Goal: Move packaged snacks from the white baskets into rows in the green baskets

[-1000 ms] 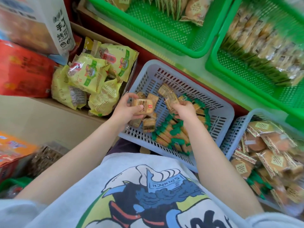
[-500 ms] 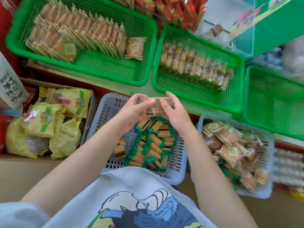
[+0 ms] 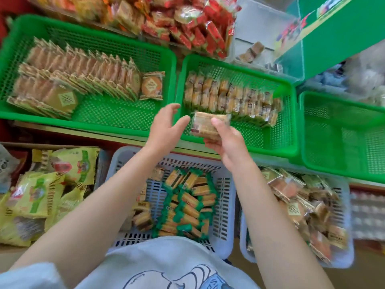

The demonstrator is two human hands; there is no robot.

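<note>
A shop shelf carries three green baskets side by side, with red and orange packets heaped behind them and two white baskets below. Half a second ago both hands held one snack between them over the near white basket; now the left hand has let go and hangs with fingers spread and relaxed, just left of the snack, holding nothing. The right hand alone carries the snack and has brought it forward over the near left corner of the middle basket.

The snack is a clear-wrapped, tan, oblong piece. Its long axis runs left to right, roughly parallel to the row already standing in the middle basket, with a dark label at its lower left end. Motion blur softens its right end.

The grip is clamped on the snack: the thumb lies across its top right part and the fingers curl beneath its near edge, so most of the packet juts out to the left and away from the palm.

The left basket holds a long row of flat packets and one lying loose beside it. The right basket shows bare mesh. The far white basket holds a jumble of square packets.
</note>
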